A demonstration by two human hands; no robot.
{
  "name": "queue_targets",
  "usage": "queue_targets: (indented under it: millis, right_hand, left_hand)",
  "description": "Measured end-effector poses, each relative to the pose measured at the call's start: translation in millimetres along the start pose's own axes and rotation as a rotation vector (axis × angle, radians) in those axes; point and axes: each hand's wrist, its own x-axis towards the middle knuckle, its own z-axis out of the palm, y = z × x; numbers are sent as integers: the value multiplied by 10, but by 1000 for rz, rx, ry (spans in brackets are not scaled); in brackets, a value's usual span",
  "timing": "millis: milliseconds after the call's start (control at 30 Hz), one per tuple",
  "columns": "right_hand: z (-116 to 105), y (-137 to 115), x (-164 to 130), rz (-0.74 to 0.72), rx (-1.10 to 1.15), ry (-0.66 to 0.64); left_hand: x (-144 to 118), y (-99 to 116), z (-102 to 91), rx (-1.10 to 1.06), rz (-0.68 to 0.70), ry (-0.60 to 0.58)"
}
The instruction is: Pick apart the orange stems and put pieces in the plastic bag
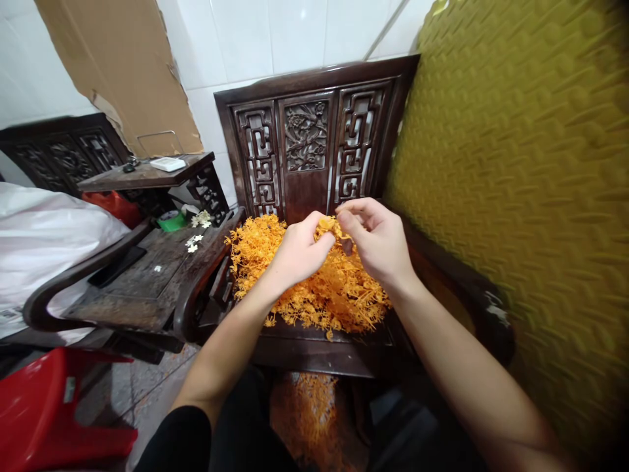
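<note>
A heap of orange plastic-looking flower pieces (339, 298) covers the seat of a dark carved wooden chair (307, 196). Above the heap, my left hand (305, 248) is closed, thumb and fingers pinching an orange flower piece (328, 226). My right hand (376, 239) meets it from the other side, its thumb and fingertips pressed together at the edge of that piece. Whether the right fingers hold a separate small part is hidden.
Left stands a dark side table (142, 288) with green tape (171, 221) and white flower pieces (199, 219). A white sack (59, 242) and red plastic stool (44, 406) are beyond. A yellow textured panel (515, 164) rises at right. Orange bits (312, 413) litter the floor.
</note>
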Motion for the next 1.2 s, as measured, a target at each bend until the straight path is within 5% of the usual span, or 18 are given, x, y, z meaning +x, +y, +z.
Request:
queue_targets:
  millis: [300,533,733,833,1000,1200]
  right_hand:
    - [-15,-159,-53,-166,-168,-110]
    - [-54,-146,0,82,289,-150]
    - [-93,-107,13,170,246,-278]
    - [-147,-129,6,76,-14,-322]
    - [-187,-183,11,-289,-454,-365]
    - [-177,-146,19,-472,-573,-229]
  left_hand:
    - [-33,-24,9,-134,-44,34]
    - [77,-96,30,-747,-269,-16]
    - [95,-148,24,-823,-393,-100]
    - [69,-100,0,-758,-441,-161]
    - [24,-40,14,-674,-442,-205]
    - [2,-96,70,-732,-258,-378]
